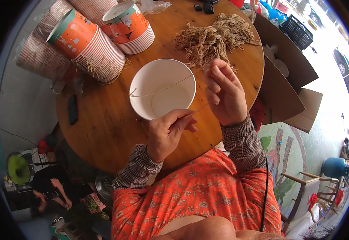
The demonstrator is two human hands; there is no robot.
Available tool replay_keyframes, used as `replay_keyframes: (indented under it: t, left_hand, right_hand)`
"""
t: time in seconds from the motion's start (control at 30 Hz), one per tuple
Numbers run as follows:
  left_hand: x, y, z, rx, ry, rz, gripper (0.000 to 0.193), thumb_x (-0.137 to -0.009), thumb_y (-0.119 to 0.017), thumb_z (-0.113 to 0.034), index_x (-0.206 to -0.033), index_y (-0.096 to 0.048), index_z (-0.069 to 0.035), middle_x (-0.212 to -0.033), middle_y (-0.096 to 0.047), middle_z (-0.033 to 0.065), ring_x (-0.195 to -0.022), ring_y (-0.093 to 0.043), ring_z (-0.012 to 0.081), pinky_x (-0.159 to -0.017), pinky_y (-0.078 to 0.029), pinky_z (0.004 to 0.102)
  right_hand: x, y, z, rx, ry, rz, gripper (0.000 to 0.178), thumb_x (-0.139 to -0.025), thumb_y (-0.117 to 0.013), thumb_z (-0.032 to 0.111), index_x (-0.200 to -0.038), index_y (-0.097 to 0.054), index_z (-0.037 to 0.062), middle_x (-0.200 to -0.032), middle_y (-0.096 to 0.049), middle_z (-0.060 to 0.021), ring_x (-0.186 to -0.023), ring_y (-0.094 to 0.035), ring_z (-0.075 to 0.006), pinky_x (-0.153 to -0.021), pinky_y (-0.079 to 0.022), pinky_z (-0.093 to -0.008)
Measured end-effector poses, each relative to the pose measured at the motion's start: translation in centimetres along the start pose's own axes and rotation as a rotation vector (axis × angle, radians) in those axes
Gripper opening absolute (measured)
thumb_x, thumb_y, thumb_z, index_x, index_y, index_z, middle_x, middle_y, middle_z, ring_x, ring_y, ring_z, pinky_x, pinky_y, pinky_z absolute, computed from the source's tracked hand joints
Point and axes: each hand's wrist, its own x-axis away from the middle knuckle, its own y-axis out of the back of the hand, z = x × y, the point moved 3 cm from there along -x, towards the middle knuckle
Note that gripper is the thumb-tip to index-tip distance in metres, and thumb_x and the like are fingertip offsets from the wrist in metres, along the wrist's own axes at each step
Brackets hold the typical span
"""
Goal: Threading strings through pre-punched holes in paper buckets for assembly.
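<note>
A white paper bucket (137, 105) stands on the round wooden table in front of me, its open mouth facing up. A thin tan string (178, 83) runs across its mouth, with a small loop or knot at the left rim. Just past the bucket's near right rim, my left hand (164, 134) is closed, pinching a length of the string. Higher and to the right, my right hand (227, 94) pinches the string between thumb and fingers. A short stretch of it spans the two hands. Beyond my right hand lies a tangled pile of tan strings (218, 38).
Stacked orange-and-green paper buckets (90, 50) stand at the far left, strings hanging on one stack; another stack (136, 34) is beside them. A dark phone (72, 109) lies at the table's left edge. An open cardboard box (280, 90) adjoins the right side. Another person (54, 186) works lower left.
</note>
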Motion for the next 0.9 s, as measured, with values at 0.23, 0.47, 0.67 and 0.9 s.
replay_keyframes:
  t: [0.23, 0.47, 0.67, 0.9]
  left_hand:
    - [-0.2, -0.1, -1.4, -0.350, -0.212, 0.019, 0.018, -0.090, -0.061, -0.001, -0.108, -0.061, 0.000, -0.090, -0.068, 0.0121, -0.078, -0.070, 0.0173, -0.062, -0.055, 0.0268]
    - [0.5, -4.4, 2.4, -0.033, 0.027, 0.046, 0.023, -0.088, -0.064, -0.004, -0.111, -0.059, 0.002, -0.103, -0.066, 0.0125, -0.074, -0.070, 0.0160, -0.063, -0.053, 0.0248]
    - [0.8, -5.0, 5.2, 0.197, 0.290, 0.147, 0.018, -0.091, -0.062, -0.006, -0.106, -0.062, 0.004, -0.083, -0.066, 0.0090, -0.065, -0.064, 0.0114, -0.058, -0.051, 0.0221]
    - [0.1, -3.7, 2.4, -0.398, -0.153, 0.115, 0.008, -0.086, -0.064, -0.002, -0.092, -0.061, 0.001, -0.080, -0.065, 0.0130, -0.071, -0.066, 0.0250, -0.061, -0.051, 0.0331]
  right_hand:
    - [3.2, 3.5, -1.3, 0.299, 0.077, -0.150, 0.011, -0.096, -0.055, 0.006, -0.106, -0.054, 0.0026, -0.089, -0.060, -0.0054, -0.063, -0.057, -0.0085, -0.051, -0.050, -0.0242]
    - [4.0, 2.2, -0.6, 0.116, 0.079, -0.092, 0.011, -0.096, -0.054, 0.005, -0.107, -0.054, 0.0019, -0.091, -0.058, -0.0074, -0.064, -0.057, -0.0100, -0.051, -0.051, -0.0234]
    - [5.0, 5.9, -0.2, 0.232, 0.080, -0.175, 0.012, -0.093, -0.056, 0.002, -0.105, -0.056, 0.0010, -0.094, -0.060, -0.0078, -0.072, -0.060, -0.0137, -0.062, -0.054, -0.0269]
    - [8.9, 3.6, -0.1, 1.219, 0.112, 0.136, 0.019, -0.089, -0.059, -0.001, -0.108, -0.060, -0.0011, -0.102, -0.064, -0.0152, -0.086, -0.066, -0.0183, -0.073, -0.053, -0.0292]
